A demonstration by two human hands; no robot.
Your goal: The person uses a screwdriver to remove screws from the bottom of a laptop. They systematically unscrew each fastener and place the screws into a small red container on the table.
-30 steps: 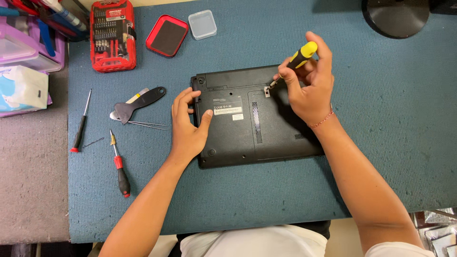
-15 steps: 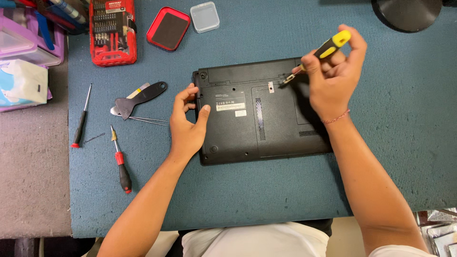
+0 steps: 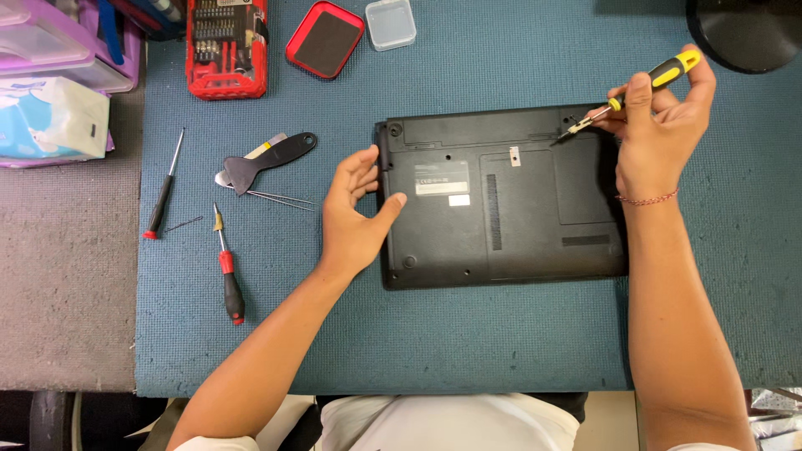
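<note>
Laptop point(image 3: 501, 196), black and turned bottom side up, lies in the middle of the blue mat point(image 3: 518, 351) on the counter. The right hand point(image 3: 660, 134) has its grip closed around a yellow and black screwdriver point(image 3: 639, 92), whose tip touches the far right edge of the laptop. The left hand point(image 3: 355, 213) is half open, thumb resting on the laptop's left edge, fingers against its side.

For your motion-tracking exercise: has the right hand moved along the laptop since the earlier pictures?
Yes. The right hand with the screwdriver has moved from near the laptop's top middle to its top right corner, away from the left hand.
</note>
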